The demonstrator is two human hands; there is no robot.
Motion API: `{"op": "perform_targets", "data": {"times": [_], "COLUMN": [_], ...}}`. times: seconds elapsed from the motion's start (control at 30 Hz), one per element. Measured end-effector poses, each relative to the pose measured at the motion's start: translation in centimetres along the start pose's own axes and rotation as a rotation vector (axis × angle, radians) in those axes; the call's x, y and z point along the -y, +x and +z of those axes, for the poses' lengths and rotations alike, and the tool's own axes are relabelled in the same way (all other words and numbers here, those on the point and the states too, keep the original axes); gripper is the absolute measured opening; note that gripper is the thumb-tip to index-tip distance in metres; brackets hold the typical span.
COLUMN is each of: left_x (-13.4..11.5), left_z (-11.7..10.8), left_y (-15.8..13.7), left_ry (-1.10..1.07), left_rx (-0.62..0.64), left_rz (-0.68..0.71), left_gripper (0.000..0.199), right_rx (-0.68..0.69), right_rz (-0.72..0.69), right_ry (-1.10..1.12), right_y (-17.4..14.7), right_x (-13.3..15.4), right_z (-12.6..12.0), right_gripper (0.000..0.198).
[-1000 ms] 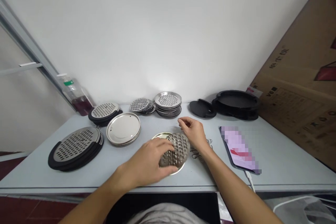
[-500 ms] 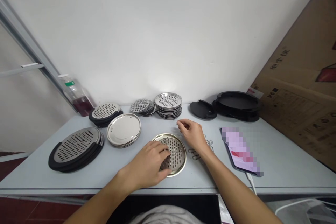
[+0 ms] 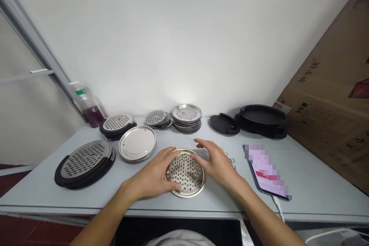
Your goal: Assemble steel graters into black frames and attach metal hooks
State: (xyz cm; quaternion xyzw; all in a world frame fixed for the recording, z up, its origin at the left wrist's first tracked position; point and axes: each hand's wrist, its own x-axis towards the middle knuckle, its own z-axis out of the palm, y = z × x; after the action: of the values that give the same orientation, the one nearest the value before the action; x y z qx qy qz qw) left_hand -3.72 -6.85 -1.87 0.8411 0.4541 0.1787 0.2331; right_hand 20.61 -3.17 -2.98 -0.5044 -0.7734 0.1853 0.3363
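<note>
A round metal grater plate (image 3: 186,175) with a raised rim lies flat on the table in front of me. My left hand (image 3: 154,173) spans its left side, fingers at the upper rim and thumb over the lower left part, gripping it. Over the upper right rim is my right hand (image 3: 217,161), fingers apart, its thumb close to or touching the plate. Small wire rings (image 3: 230,159) lie partly hidden behind the right hand. Left of the plate is a stack of plain metal discs (image 3: 137,143).
Metal grater plates (image 3: 186,113) stand stacked at the back, beside smaller grater discs (image 3: 155,117). Graters in black holders (image 3: 85,161) lie left. Black trays (image 3: 263,117) and a black holder (image 3: 224,123) sit back right. A phone (image 3: 266,173), bottle (image 3: 90,107) and cardboard box (image 3: 331,123) flank them.
My left hand has shifted left towards the plate's rim, showing more of its surface. My right hand has come down and its thumb has moved to the plate. The view has shifted slightly.
</note>
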Motion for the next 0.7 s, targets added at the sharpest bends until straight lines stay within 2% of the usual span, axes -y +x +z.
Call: {"op": "perform_targets", "data": {"times": [0.13,0.23,0.37,0.5,0.6,0.7], "left_x": [1.5,1.6,1.5,1.7,1.9,2.0], "left_z": [0.9,1.3,1.4,1.6,1.8,2.0], "left_y": [-0.1,-0.1,-0.2,-0.4,-0.6,-0.7], "left_ry": [-0.081,-0.115,-0.119,-0.124,-0.124,-0.105], "left_rx": [0.003,-0.012,-0.042,-0.06,-0.079,-0.107], "left_rz": [-0.016,-0.016,-0.008,-0.003,-0.006,-0.002], "left_gripper": [0.1,0.097,0.088,0.087,0.086,0.082], "right_rx": [0.148,0.193,0.212,0.146,0.075,0.041], "right_rz": [-0.112,-0.135,-0.156,-0.253,-0.327,-0.337], "right_ry": [-0.123,-0.179,-0.183,-0.215,-0.254,-0.263], "right_y": [-3.3,-4.6,-4.9,-5.2,-5.4,-5.4], "right_x": [0.0,-0.5,-1.2,-1.7,-1.9,-1.9], "right_z": [-0.3,0.3,1.3,1.7,1.9,1.9], "right_gripper": [0.082,0.097,0.105,0.11,0.102,0.092]}}
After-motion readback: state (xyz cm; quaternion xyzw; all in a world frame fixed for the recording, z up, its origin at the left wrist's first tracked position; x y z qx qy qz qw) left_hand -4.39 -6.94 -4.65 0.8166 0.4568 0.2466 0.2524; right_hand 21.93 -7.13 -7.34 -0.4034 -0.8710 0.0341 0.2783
